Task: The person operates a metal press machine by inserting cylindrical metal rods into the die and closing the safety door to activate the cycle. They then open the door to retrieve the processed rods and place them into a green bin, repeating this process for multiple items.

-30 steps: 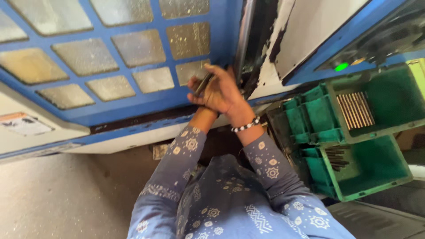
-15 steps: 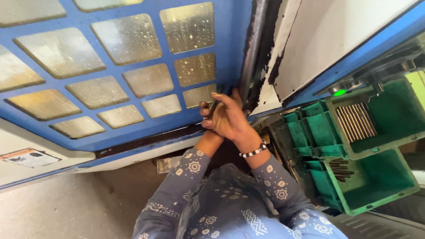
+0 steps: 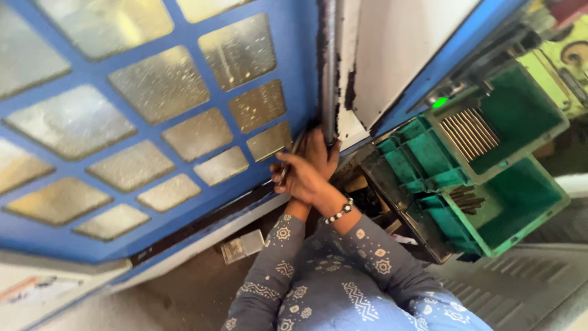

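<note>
1. The left hand (image 3: 300,175) is closed around a few thin dark metal rods (image 3: 289,160), gripped in a bundle that slants up toward the door. The rods sit in that fist, right at the seam where the door meets the frame.

2. The right hand (image 3: 321,153), with a white-and-black beaded bracelet (image 3: 339,211) on its wrist, lies against the left one, fingers up by the foot of a dark vertical steel bar (image 3: 329,67). Whether it grips the bar or only rests there I cannot tell.

3. Both hands are crowded beside the edge of the blue metal door with frosted square glass panes (image 3: 159,129). I'd worry about a pinch: if that door slides or swings toward the white panel (image 3: 398,55), fingers are right in the gap.

4. The rods are loosely bundled and angled; a slack grip could let one slip down into the dark, grimy channel (image 3: 202,224) under the door, where it would be awkward to fish out.

5. To the right, stacked green plastic bins (image 3: 520,202) hold more rods, some laid in a neat row, some piled. They look tilted from here; a knock from an elbow in the grey patterned sleeve (image 3: 380,270) might spill them.

6. A small green light (image 3: 438,102) glows far right on the machine, so it may be powered.
</note>
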